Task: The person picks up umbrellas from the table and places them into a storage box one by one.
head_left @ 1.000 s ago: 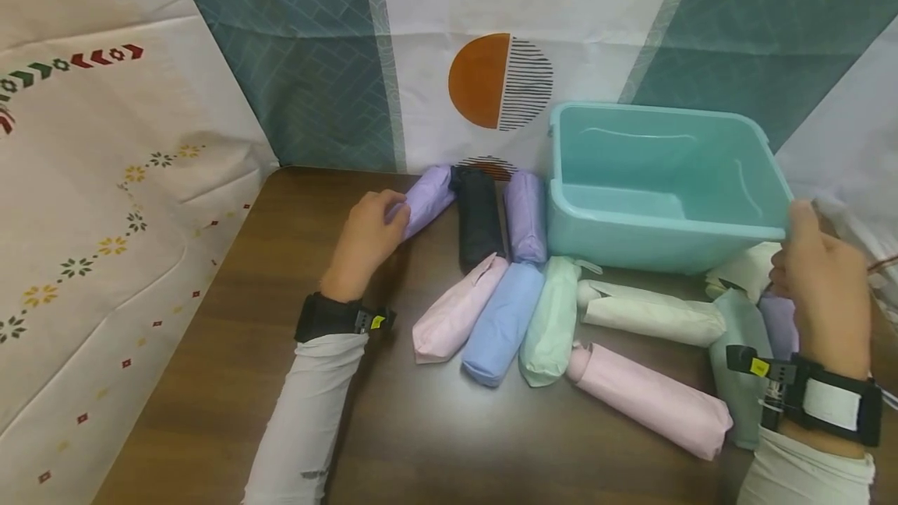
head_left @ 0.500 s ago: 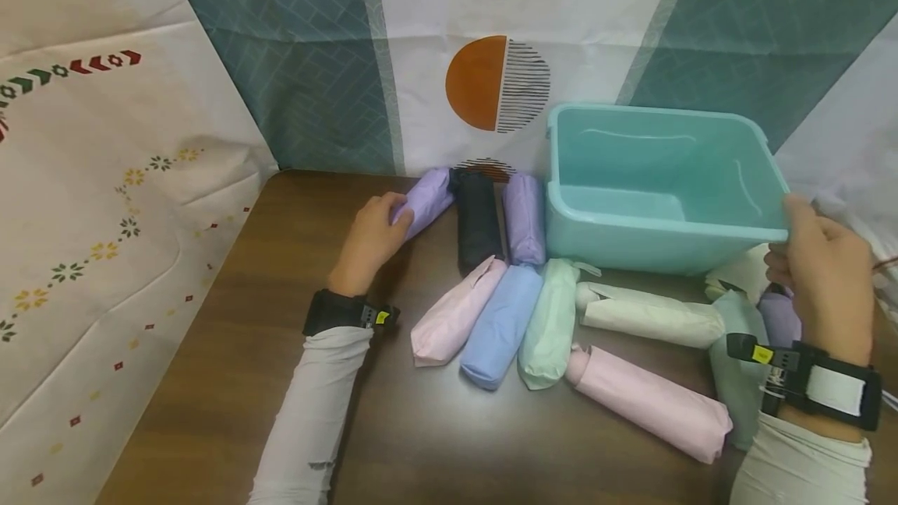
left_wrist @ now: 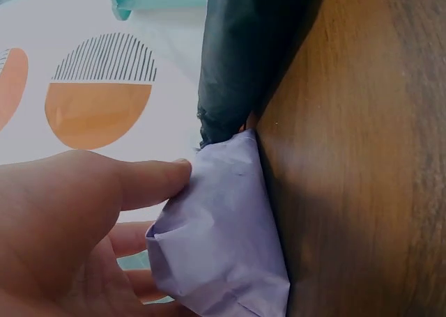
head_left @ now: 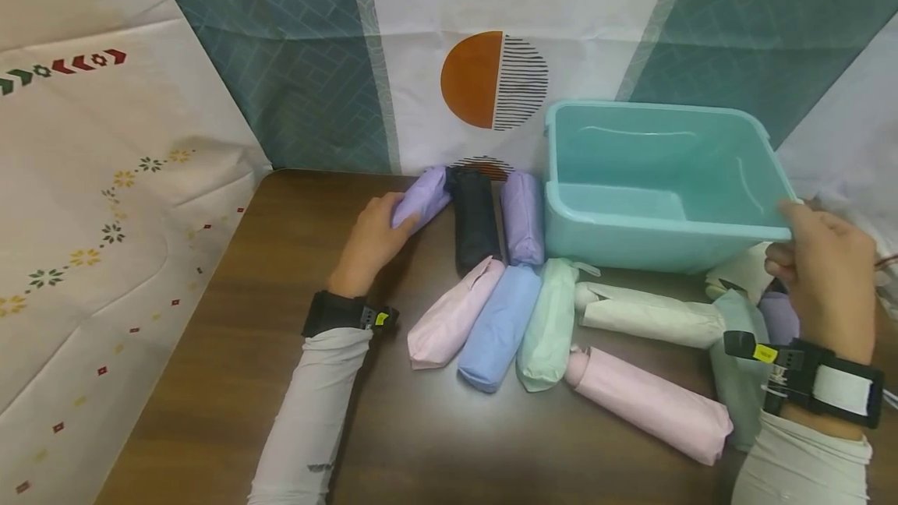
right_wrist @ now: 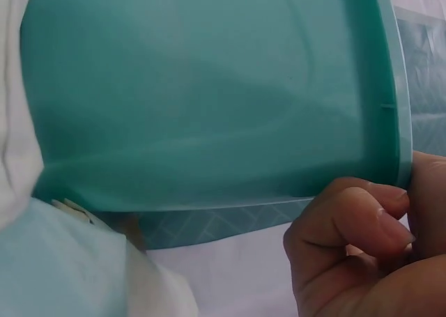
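My left hand (head_left: 375,238) holds a light purple folded umbrella (head_left: 423,198) in its sleeve, lying on the table. In the left wrist view the thumb rests on one side of the purple umbrella (left_wrist: 219,226) and the fingers curl around the other. Its far end meets a black folded umbrella (head_left: 475,220). At the right, my right hand (head_left: 831,279) grips the front right corner of a teal plastic bin (head_left: 652,244), which has nothing in it. The right wrist view shows curled fingers (right_wrist: 352,226) at the rim; their exact contact is partly hidden.
Several more sleeved umbrellas lie on the brown table (head_left: 231,318): a purple one (head_left: 522,217), a pink one (head_left: 456,314), a blue one (head_left: 500,330), a mint one (head_left: 549,326), a cream one (head_left: 652,315) and another pink one (head_left: 652,404). Patterned cloth (head_left: 316,61) hangs behind.
The view has shifted slightly, moving the scene a little left. My left hand has settled further around the purple umbrella. The right hand stays at the bin's corner.
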The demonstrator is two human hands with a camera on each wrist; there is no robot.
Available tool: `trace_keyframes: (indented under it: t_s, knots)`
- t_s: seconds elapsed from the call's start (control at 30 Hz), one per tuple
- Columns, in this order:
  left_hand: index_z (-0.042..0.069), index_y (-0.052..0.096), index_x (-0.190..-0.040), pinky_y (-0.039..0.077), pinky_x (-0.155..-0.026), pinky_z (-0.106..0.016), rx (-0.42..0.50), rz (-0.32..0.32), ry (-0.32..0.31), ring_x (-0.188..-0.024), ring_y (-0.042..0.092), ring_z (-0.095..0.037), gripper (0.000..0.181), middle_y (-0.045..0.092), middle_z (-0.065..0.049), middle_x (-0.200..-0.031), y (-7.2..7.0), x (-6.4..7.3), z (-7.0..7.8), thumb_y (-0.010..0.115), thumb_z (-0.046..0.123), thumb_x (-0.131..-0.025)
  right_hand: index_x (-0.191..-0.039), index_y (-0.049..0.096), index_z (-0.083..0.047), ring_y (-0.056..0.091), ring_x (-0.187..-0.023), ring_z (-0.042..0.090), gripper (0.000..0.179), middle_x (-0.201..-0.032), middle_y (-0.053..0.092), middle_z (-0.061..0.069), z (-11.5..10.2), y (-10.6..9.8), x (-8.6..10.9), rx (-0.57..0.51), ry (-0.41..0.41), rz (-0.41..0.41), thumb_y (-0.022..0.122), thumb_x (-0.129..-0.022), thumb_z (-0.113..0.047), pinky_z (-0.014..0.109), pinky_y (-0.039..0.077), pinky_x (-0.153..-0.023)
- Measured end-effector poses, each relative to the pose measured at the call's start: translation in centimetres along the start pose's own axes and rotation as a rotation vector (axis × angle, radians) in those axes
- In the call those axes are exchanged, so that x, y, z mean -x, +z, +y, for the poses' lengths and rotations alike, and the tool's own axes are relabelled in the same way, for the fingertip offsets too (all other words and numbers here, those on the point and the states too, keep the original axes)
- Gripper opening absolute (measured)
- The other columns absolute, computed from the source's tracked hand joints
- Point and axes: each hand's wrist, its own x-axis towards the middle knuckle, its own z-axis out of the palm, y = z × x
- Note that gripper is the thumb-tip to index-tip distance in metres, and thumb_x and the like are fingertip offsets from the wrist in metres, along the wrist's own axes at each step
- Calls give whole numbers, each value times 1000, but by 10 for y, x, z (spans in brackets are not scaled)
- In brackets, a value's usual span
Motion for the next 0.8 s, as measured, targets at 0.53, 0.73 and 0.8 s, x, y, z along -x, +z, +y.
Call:
trace_keyframes:
  t_s: [0.53,0.73,0.8]
  knots:
    - [7,45,-141,39,-94,-45,-3,4,12,-111,51,-31,55,50,-18,-128,2,-1,-5,62,27,-94,-91,61,-2,36,-49,12,29,-60,41,2,-2,3,0,-49,19,28,73,-85,-28,23,34,-43]
    - [7,43,-142,39,-96,-45,-7,1,0,-113,51,-31,55,50,-17,-130,4,0,-6,62,26,-94,-90,61,0,35,-47,13,27,-62,43,3,1,5,0,-94,4,19,73,-86,-24,24,32,-42]
    - [8,42,-143,39,-95,-46,-12,6,3,-113,51,-32,55,50,-17,-130,5,-1,-7,62,26,-94,-89,60,0,35,-46,13,26,-61,42,3,1,6,0,-88,0,25,72,-86,-23,24,32,-42]
